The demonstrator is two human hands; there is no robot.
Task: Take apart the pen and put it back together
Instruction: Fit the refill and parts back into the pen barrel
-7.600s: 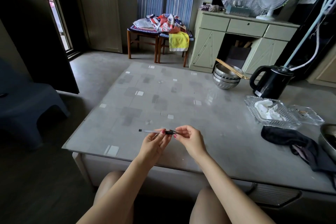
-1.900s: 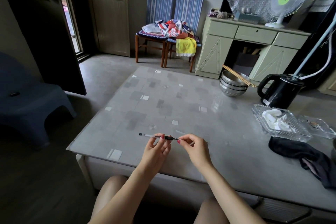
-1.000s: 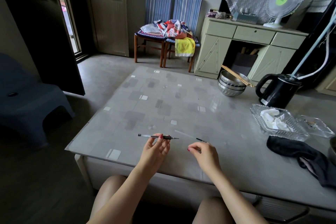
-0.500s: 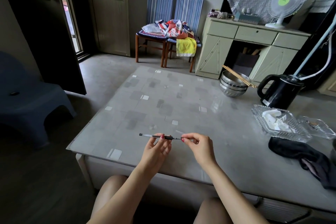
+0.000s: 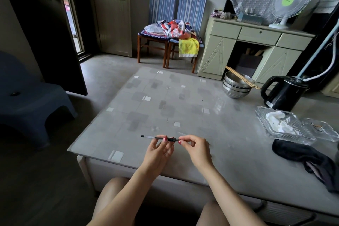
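Over the near edge of the grey table [image 5: 183,97], my left hand [image 5: 157,152] holds a slim pen [image 5: 149,137] level. The pen has a clear barrel with a black end cap pointing left and a black grip section under my fingertips. My right hand [image 5: 196,150] pinches the pen's right end between thumb and forefinger. A thin clear piece [image 5: 182,133] lies on the table just behind my right hand, mostly hidden by it.
Stacked steel bowls [image 5: 236,86] with chopsticks, a black kettle [image 5: 284,91], glass dishes [image 5: 282,126] and a dark cloth [image 5: 308,158] sit along the table's right side. A dark blue stool [image 5: 33,101] stands on the floor to the left.
A second ago my right hand was off the pen, down by the thin piece on the table. It has come back and pinched the pen's right end. My left hand stayed put.
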